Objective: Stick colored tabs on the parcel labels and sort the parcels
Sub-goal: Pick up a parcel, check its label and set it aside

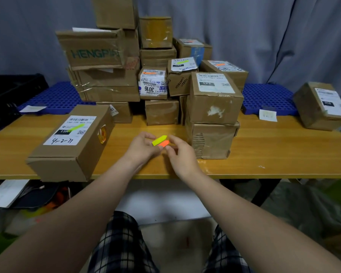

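My left hand holds a small pad of arrow-shaped tabs, a yellow strip above an orange strip, over the wooden table. My right hand pinches at the tip end of the tabs. At the front left lies a cardboard parcel whose white label carries a yellow tab. Just right of my hands a labelled parcel marked 122 sits on another box. Its label shows no tab.
A tall pile of cardboard boxes fills the back middle, some labels bearing orange or yellow tabs. One parcel sits alone at the far right. Blue perforated mats lie behind. A black crate stands at left.
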`<state>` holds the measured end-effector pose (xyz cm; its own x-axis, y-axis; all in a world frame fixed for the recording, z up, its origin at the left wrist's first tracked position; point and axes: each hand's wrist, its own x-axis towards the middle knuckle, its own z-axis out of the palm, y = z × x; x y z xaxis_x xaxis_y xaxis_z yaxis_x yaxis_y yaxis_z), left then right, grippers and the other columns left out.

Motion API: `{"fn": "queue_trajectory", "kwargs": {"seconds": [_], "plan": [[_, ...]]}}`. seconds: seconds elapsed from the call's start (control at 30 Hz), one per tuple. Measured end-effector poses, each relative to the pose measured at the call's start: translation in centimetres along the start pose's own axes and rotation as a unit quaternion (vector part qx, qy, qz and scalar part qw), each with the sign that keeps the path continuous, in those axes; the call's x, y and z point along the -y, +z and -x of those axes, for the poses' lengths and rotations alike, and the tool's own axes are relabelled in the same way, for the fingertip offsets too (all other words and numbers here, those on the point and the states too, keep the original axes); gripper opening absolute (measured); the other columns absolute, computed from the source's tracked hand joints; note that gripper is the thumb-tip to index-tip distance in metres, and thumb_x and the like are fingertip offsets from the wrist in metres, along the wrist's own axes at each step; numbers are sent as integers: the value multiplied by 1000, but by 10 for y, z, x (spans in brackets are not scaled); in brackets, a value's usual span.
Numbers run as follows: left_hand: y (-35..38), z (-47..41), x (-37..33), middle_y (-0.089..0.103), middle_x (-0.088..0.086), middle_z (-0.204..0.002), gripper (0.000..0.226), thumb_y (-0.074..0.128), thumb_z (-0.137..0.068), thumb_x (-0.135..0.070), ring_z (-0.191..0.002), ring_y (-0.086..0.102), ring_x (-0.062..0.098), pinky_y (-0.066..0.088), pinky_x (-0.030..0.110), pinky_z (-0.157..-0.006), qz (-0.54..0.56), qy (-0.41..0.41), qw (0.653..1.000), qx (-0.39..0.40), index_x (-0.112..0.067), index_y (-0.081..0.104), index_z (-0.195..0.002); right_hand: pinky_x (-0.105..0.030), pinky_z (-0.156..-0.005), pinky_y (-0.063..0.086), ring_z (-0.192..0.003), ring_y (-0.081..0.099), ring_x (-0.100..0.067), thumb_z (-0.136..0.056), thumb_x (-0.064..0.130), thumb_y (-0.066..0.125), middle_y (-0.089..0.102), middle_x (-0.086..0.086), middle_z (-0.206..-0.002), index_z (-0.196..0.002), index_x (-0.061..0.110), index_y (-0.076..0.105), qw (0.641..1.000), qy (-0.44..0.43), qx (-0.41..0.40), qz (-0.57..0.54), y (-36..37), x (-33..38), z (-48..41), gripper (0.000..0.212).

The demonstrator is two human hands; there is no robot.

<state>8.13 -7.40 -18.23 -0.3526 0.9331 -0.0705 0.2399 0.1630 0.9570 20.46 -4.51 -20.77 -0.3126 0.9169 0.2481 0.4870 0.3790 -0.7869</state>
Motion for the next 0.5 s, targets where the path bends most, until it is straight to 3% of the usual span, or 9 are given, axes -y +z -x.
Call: {"fn": "queue_trajectory", "kwargs": {"seconds": [0.1,0.2,0.33,0.5], "plan": [[-9,12,-19,57,2,-68,15,58,-93,-7,-50,51,1,39,12,-49,78,9,997,0,-6,62,-107,-16,-104,28,-125,50,-23,-95,11,55,54,-12,-135,-130,5,57,995,-81,-65,-8,-3,15,-4,36],[-22,14,-44,62,-2,-73,16,56,-95,-16,-61,54,6,43,18,-58,106,19,994,5,-10,68,-104,-12,-104,25,-128,48,-22,-95,12,55,51,-13,-139,-130,6,58,983,-148,-109,-18,-13,39,-14,36],[-34,20,-75,66,-10,-69,13,60,-92,-21,-57,52,4,39,16,-53,111,77,991,-14,-20,72,-86,-20,-107,30,-131,46,-25,-94,10,57,46,-16,-143,-130,-2,55,961,-246,-130,8,-31,68,-27,38],[-37,35,-101,66,-12,-57,12,60,-91,-15,-50,57,-6,42,9,-48,157,125,979,-28,-11,71,-88,-27,-97,42,-116,60,-31,-89,8,58,51,-23,-137,-117,-5,64,928,-333,-153,75,-51,81,-40,31]]}}
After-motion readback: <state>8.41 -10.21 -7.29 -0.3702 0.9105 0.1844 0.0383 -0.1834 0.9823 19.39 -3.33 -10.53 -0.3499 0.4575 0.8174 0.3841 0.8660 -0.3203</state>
